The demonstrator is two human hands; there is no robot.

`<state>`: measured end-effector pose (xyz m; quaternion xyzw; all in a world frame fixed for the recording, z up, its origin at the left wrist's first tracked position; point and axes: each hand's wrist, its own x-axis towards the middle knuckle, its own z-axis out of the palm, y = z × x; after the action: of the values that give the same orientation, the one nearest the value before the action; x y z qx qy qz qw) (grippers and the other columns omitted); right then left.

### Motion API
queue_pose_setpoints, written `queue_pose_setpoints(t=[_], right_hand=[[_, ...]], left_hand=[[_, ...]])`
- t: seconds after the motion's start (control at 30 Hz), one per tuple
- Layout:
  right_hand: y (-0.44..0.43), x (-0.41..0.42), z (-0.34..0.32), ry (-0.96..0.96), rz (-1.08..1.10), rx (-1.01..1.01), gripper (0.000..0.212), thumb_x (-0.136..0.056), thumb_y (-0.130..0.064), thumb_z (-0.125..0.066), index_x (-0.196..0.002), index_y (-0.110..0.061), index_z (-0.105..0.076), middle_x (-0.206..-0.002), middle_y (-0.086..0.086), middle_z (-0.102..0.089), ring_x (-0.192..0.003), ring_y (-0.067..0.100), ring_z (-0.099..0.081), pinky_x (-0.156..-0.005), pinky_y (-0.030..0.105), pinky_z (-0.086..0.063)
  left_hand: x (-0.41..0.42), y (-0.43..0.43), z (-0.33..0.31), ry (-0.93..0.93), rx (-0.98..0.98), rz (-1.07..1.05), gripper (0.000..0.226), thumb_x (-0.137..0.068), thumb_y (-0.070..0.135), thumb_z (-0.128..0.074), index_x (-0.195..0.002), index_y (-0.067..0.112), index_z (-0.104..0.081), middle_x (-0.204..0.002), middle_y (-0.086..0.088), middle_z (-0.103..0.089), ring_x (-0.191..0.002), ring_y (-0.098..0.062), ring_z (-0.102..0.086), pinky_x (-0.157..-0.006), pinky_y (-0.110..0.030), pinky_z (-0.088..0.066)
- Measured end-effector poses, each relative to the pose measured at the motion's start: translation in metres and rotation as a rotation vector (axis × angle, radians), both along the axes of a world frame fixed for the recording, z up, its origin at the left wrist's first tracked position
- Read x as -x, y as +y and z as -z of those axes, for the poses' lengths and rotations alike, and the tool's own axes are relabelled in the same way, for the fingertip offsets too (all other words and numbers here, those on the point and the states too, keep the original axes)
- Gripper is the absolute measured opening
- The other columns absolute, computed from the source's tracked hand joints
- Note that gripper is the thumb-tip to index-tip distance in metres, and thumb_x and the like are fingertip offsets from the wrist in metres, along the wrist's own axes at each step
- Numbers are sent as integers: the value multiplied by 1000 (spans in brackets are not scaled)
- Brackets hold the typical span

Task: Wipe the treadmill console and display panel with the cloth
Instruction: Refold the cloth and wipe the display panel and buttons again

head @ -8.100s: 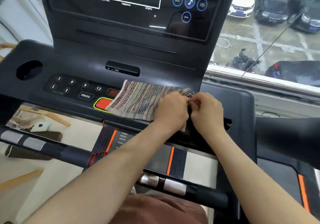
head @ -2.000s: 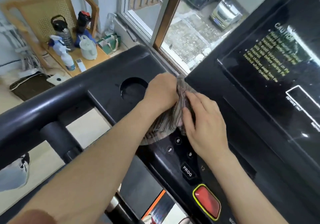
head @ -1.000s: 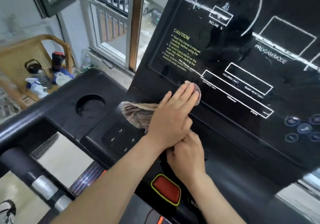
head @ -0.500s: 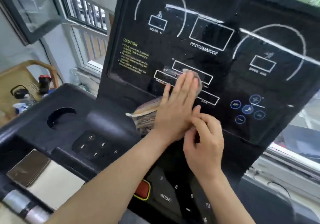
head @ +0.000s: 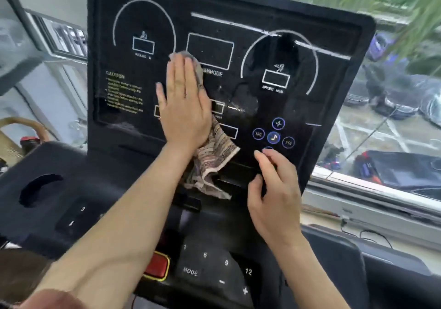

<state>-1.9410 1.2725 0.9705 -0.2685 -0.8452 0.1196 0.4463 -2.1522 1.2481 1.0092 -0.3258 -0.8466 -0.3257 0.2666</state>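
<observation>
**Cloth carried higher up the display panel**

Since half a second ago the left hand and the cloth under it have travelled up the display panel, from the lower row of readout boxes to the gap between the incline dial and the program-mode window. The right hand, then close against the left, now sits apart, lower and to the right.

The left hand lies flat on the panel, fingers straight, closed together and pointing up, pressing the striped cloth against the glossy black surface. The cloth's long axis runs nearly upright along the panel, leaning a little to the right toward the bottom. Its upper end shows as a bunched edge just past the fingertips; its lower end hangs loose below the wrist, over the panel's bottom edge, with one free corner pointing right.

The right hand holds nothing; its fingers are loosely curled, and the index tip is near the lowest of the round blue media buttons. Contact with the panel cannot be judged.

Below, the console carries a cup holder, a red stop button and numbered keys. A window lies to the right.
</observation>
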Motion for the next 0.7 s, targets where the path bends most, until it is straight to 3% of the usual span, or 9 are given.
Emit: queue_pose_setpoints(t=[0.07,0.23,0.33,0.43,0.53,0.6,0.7], right_hand=[[-6,21,-9,-32,-52,-27,43,-84,-2,-54,-126,2,-61,-126,16,-57,-115,29,-54,-102,34,-43],[-3,21,-10,-44,82,38,45,-80,-8,-61,-123,4,-54,-124,18,-54,-115,30,-50,-98,42,-46],[1,21,-22,-83,125,23,49,-74,-1,-66,-122,3,-54,-125,18,-53,-116,30,-49,-98,41,-44],[-1,62,-40,-113,11,-40,54,-78,-2,-60,-130,6,-48,-135,22,-47,-128,34,-44,-109,43,-38],[-10,116,-40,-322,-150,-177,66,-85,-9,-48,-146,6,-29,-154,23,-26,-147,32,-19,-119,44,-21],[-16,156,-37,-434,-197,-305,70,-90,-16,-47,-151,3,-19,-159,21,-17,-149,31,-7,-121,44,-13],[-19,205,-41,-518,-177,-462,74,-96,-31,-45,-154,-3,-9,-161,16,-12,-150,27,-3,-121,40,-9]], left_hand=[[-18,18,-5,13,-28,2,59,-98,29,-27,-152,8,-18,-160,-10,-16,-148,-25,-13,-118,-49,-14],[-63,62,-26,512,186,400,58,-95,31,-37,-150,15,-32,-157,-3,-29,-145,-19,-24,-117,-47,-16],[-58,71,-35,643,191,482,54,-95,29,-36,-148,16,-37,-154,-1,-35,-144,-17,-29,-117,-47,-18],[-12,57,-47,477,42,303,53,-97,32,-37,-147,17,-38,-154,0,-35,-143,-16,-29,-116,-48,-20],[53,24,-51,285,-30,75,55,-99,33,-32,-151,15,-30,-157,-2,-28,-146,-17,-23,-116,-50,-19],[97,-2,-46,126,-76,-38,57,-100,35,-26,-153,16,-22,-160,-4,-20,-147,-18,-16,-118,-51,-15],[138,-27,-44,-49,-163,-139,58,-100,37,-16,-154,16,-14,-161,-4,-14,-148,-18,-10,-119,-49,-11]])
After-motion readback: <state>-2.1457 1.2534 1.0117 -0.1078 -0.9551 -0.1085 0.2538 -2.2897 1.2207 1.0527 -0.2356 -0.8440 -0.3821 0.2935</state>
